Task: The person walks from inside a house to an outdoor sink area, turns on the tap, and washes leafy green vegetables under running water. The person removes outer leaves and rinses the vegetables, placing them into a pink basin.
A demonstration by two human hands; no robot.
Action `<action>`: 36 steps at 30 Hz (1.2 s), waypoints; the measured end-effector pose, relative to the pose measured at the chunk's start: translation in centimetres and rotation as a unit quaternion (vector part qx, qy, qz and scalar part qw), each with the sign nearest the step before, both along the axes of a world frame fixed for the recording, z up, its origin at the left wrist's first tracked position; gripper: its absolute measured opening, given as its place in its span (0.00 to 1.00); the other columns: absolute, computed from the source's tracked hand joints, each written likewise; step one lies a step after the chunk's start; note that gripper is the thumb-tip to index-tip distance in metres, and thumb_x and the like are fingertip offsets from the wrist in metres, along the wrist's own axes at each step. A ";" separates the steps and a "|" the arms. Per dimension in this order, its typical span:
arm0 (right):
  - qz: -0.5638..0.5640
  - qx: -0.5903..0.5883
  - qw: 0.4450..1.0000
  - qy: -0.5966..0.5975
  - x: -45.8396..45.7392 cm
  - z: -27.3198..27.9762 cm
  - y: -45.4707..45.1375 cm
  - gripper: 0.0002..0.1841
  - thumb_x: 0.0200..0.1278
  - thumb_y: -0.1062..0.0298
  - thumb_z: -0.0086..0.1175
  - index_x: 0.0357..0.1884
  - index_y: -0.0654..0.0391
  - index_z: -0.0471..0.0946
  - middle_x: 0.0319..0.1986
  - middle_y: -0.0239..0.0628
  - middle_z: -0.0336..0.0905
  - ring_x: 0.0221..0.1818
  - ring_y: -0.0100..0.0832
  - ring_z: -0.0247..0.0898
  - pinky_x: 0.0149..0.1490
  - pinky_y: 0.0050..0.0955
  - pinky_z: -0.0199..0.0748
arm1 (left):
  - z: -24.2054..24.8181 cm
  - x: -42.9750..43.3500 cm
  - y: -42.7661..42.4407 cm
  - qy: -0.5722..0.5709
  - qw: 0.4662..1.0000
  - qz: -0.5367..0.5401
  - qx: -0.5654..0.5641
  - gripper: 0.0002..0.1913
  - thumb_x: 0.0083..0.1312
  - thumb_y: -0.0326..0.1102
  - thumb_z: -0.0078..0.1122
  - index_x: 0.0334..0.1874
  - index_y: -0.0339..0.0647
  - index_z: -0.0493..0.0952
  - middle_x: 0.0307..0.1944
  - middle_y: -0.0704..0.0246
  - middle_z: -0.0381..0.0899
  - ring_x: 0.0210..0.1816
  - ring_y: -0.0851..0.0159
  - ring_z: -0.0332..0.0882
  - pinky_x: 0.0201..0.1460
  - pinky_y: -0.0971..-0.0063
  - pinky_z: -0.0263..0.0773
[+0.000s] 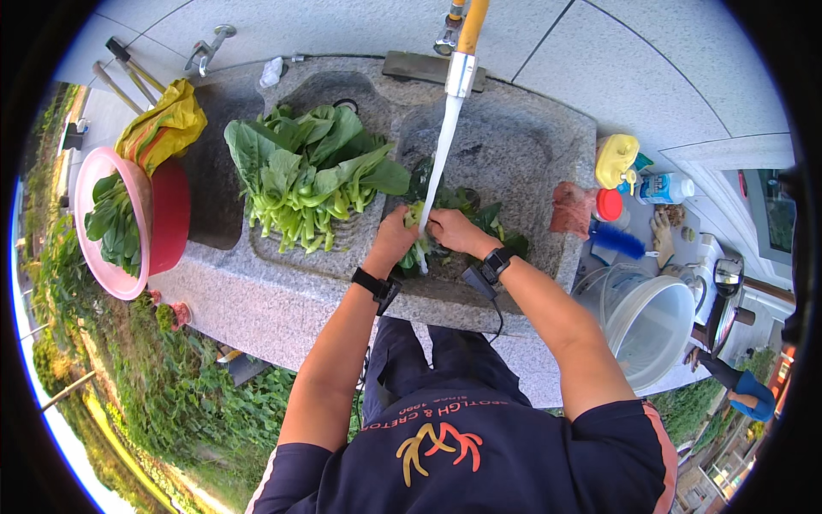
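Note:
My left hand (393, 236) and my right hand (461, 231) meet in the right basin of a stone sink (514, 144). Between them, both sets of fingers grip a bunch of leafy greens (415, 215), partly hidden by the fingers. A stream of water (443, 151) falls onto it from a metal spout (461, 76) on a yellow hose (474, 26). Loose dark green leaves (485, 217) lie in the basin around my right hand. To the left, a large pile of leafy greens (308, 170) rests on the ribbed middle section, pale stems towards me.
At left, a pink plastic basin (83, 218) holding greens tilts against a red tub (170, 218), beneath a yellow bag (160, 125). A pink mesh cloth (571, 209), blue brush (616, 241), yellow jug (616, 160) and clear bucket (655, 334) stand right. A person (748, 393) is farther off.

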State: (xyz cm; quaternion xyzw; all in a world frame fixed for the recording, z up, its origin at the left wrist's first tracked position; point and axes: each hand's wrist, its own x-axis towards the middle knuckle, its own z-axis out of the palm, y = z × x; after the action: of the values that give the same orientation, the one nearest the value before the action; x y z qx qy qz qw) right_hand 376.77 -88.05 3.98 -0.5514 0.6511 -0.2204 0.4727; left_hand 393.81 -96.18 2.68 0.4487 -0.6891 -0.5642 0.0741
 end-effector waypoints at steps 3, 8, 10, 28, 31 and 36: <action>0.033 -0.044 0.985 0.164 0.1 -0.4 0.6 0.15 0.63 0.74 0.50 0.52 0.59 0.78 0.38 0.46 0.81 0.39 0.44 0.78 0.47 0.39 0.76 | -1.3 0.1 0.5 -0.014 1.000 0.011 0.024 0.21 0.54 0.35 0.67 0.49 0.33 0.77 0.39 0.50 0.83 0.43 0.46 0.82 0.45 0.61 0.75; -0.077 -0.176 0.954 0.230 0.5 -0.6 1.7 0.13 0.59 0.71 0.59 0.47 0.61 0.81 0.40 0.47 0.82 0.42 0.45 0.78 0.44 0.39 0.75 | -2.3 0.9 1.1 -0.065 0.995 0.061 0.037 0.21 0.52 0.36 0.70 0.47 0.34 0.79 0.38 0.51 0.84 0.43 0.47 0.83 0.45 0.61 0.76; -0.178 -0.095 0.978 0.049 1.0 -0.8 1.5 0.15 0.58 0.70 0.62 0.47 0.62 0.81 0.39 0.46 0.83 0.39 0.40 0.79 0.42 0.34 0.75 | -2.0 0.8 1.6 -0.059 0.994 0.096 0.008 0.19 0.53 0.32 0.70 0.47 0.33 0.79 0.37 0.57 0.84 0.38 0.57 0.82 0.42 0.66 0.75; -0.205 0.141 0.952 -0.179 2.8 -0.2 -0.1 0.15 0.62 0.65 0.58 0.22 0.65 0.76 0.18 0.28 0.65 0.20 0.23 0.61 0.28 0.27 0.62 | 2.8 -0.5 3.1 -0.073 0.969 -0.031 -0.234 0.09 0.56 0.22 0.59 0.39 0.32 0.74 0.35 0.48 0.80 0.40 0.39 0.78 0.41 0.50 0.72; -0.164 0.166 0.948 -0.216 1.8 0.0 -0.2 0.14 0.66 0.65 0.55 0.24 0.63 0.76 0.20 0.26 0.65 0.23 0.22 0.61 0.33 0.29 0.71 | 2.8 0.1 2.3 -0.049 0.975 -0.024 -0.214 0.09 0.57 0.23 0.59 0.41 0.33 0.76 0.32 0.47 0.80 0.36 0.40 0.78 0.37 0.52 0.71; -0.211 0.235 0.852 -0.418 -0.2 0.5 1.0 0.11 0.69 0.64 0.57 0.29 0.57 0.78 0.22 0.22 0.66 0.26 0.21 0.65 0.47 0.37 0.81 | 2.2 1.1 0.7 -0.003 0.999 -0.005 -0.051 0.10 0.62 0.27 0.62 0.46 0.36 0.81 0.26 0.62 0.81 0.28 0.61 0.78 0.33 0.66 0.70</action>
State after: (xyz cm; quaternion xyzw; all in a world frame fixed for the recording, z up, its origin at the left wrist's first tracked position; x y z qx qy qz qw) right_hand 376.58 -87.10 4.44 -0.1290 0.5247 -0.3649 0.7582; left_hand 394.93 -95.52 4.86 0.4429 -0.7190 -0.5277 0.0921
